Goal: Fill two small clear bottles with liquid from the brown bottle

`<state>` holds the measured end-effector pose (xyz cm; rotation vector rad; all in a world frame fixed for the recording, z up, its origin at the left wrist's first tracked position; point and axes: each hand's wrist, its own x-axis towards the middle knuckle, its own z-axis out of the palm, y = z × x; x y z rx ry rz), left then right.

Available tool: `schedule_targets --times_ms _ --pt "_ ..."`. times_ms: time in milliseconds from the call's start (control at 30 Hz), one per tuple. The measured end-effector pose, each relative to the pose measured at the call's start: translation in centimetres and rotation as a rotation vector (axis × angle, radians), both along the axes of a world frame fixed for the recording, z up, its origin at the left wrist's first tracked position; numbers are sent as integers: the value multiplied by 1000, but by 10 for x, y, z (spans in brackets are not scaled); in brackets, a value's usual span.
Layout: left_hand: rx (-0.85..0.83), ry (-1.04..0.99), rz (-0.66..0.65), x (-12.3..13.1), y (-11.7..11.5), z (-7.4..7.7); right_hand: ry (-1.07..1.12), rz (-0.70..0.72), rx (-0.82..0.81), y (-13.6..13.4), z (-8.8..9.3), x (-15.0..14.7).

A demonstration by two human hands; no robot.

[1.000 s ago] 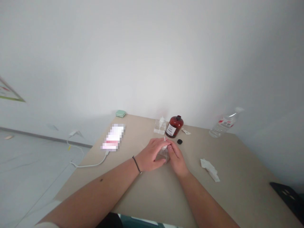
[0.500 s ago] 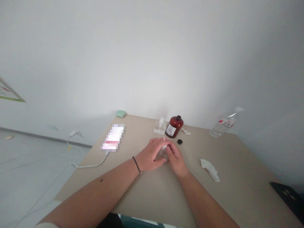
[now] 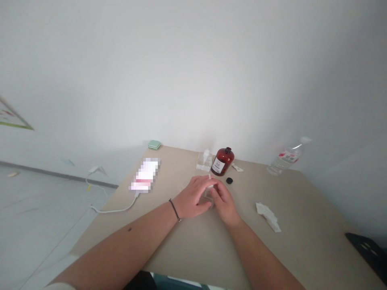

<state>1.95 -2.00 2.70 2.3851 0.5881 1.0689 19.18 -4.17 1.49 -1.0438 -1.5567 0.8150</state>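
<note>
Left hand (image 3: 193, 198) curls around clear container (image 3: 207, 196) from left, apparently bracing it upright on tabletop (image 3: 193, 249). Right hand (image 3: 224, 201) grasps container's upper right, likely for counter-support. Brown bottle (image 3: 223, 161) stands just behind; black cap (image 3: 229, 181) lies near, presumably within easy reach.

L grip (image 3: 192, 198) & R grip (image 3: 225, 204) hold sm. clear container (image 3: 207, 197) at tbl (image 3: 193, 249), brown btl (image 3: 223, 160) just beyond.

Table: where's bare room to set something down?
Bare: between phone and left hand; between long white scrap and water bottle; between that scrap and black object. Crowded: around right hand, cap, brown bottle, rear clear container.
</note>
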Motion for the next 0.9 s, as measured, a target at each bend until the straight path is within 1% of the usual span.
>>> schedule_targets --times_ms 200,300,433,567,667,800,900 --pt "-2 -8 -2 1 0 -1 -9 11 -5 1 1 0" --pt "-2 -11 -2 1 0 0 -13 -13 -1 1 0 0" --pt "3 -6 -3 0 0 0 -9 18 -2 1 0 1" --pt "4 -3 -7 0 0 0 -10 -19 0 0 2 0" --pt "11 -3 -8 0 0 0 -11 14 2 0 2 0" --pt "8 -3 -4 0 0 1 -10 -10 2 0 2 0" --pt "9 -3 -6 0 0 1 -13 16 -3 0 2 1"
